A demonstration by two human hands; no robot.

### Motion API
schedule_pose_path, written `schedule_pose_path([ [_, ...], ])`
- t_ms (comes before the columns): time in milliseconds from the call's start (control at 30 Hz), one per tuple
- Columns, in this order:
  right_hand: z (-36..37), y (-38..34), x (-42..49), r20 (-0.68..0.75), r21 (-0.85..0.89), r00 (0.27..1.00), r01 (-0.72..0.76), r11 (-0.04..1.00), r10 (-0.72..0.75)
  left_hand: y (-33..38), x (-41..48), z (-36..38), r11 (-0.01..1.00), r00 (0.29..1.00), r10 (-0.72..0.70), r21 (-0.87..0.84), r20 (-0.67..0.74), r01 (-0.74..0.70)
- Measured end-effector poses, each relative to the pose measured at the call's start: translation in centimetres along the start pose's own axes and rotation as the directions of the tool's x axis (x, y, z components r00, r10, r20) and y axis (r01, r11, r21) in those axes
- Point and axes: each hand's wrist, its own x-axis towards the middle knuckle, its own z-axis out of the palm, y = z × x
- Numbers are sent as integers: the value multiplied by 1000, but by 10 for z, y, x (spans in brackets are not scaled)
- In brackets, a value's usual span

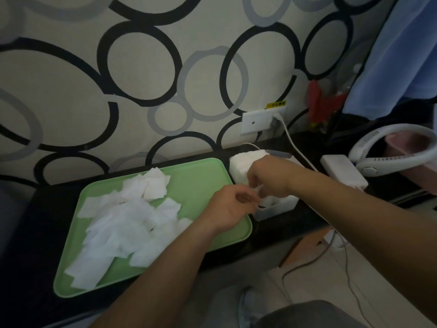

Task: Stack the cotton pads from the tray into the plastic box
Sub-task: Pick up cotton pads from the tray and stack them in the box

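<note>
A green tray lies on the dark counter with several white cotton pads scattered over its left and middle. Just right of the tray stands the clear plastic box, with a stack of white pads showing at its far end. My left hand hovers over the tray's right edge, its fingers curled and pinching toward the box. My right hand is over the box with curled fingers on a white pad at the box's near end. The box's inside is mostly hidden by both hands.
A white wall socket with a plugged cable sits behind the box. A white adapter block and a white neck fan lie to the right on the counter. The counter's front edge drops to a tiled floor with cables.
</note>
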Motion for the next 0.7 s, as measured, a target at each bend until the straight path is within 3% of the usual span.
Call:
schedule_pose_path([
  [133, -1, 2, -1, 72, -10, 997, 2, 1000, -1, -1, -1, -3, 1000, 1000, 7, -13, 21, -7],
  [500, 7, -11, -2, -127, -156, 981, -164, 974, 145, 4, -8, -10, 1000, 997, -10, -17, 72, 12],
  [700, -17, -29, -21, -163, -161, 977, -165, 973, 138, 5, -29, -51, 989, 992, -88, -127, -89, 77],
])
